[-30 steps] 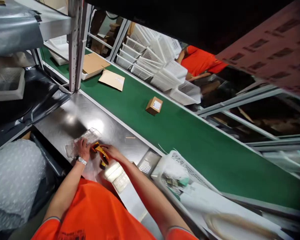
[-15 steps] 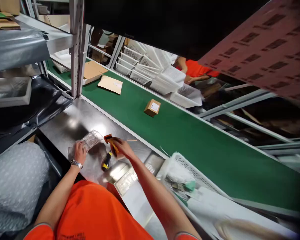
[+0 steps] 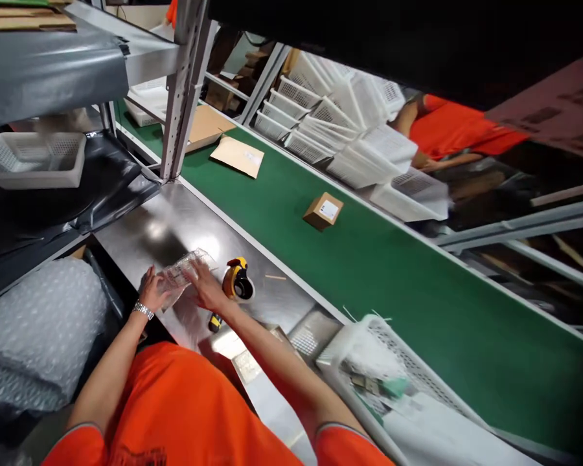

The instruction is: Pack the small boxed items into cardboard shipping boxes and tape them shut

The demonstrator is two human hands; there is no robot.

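Note:
A small package in clear bubble wrap [image 3: 179, 273] lies on the steel worktop in front of me. My left hand [image 3: 154, 292], with a metal watch on its wrist, grips the package's left end. On its right end rests my right hand [image 3: 206, 286], fingers stretched out over the plastic and holding nothing else. Right of that hand, a yellow-and-black tape dispenser [image 3: 238, 279] stands on the metal, apart from both hands. Below my right forearm pokes out a yellow-and-black handle [image 3: 215, 322]; whether it belongs to the dispenser I cannot tell.
Beyond the worktop [image 3: 140, 226] runs a green conveyor [image 3: 282, 200] carrying a small carton [image 3: 323, 211] and a flat envelope [image 3: 238, 156]. A white basket [image 3: 408, 343] stands at right, a bubble wrap roll [image 3: 39, 330] at left. Another person [image 3: 457, 129] is beyond stacked baskets.
My right hand has let go of the tape dispenser, which now stands on the worktop, and has moved left onto the bubble-wrapped package. My left hand stays on the package. The view has shifted.

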